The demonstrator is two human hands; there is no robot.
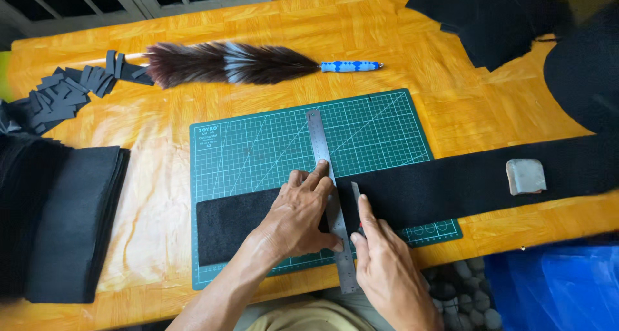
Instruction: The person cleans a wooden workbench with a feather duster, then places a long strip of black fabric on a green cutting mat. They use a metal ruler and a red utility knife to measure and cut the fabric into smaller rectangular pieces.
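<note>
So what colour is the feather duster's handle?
Blue with lighter blue patches, on the duster handle, seen in the head view.

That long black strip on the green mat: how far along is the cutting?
Done: cut black pieces lie piled far left. In hand: the left hand presses a steel ruler across the black strip while the right hand runs a knife alongside. Left: most of the strip stretches uncut rightward.

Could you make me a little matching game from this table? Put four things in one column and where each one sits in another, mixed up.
Things:
1. metal ruler
2. feather duster
3. grey block
4. stack of black fabric

Places:
A. far side of the table, beyond the green mat
B. on the long black strip, to the right
C. pressed down by the left hand
D. left edge of the table

Pairs: 1-C, 2-A, 3-B, 4-D
</note>
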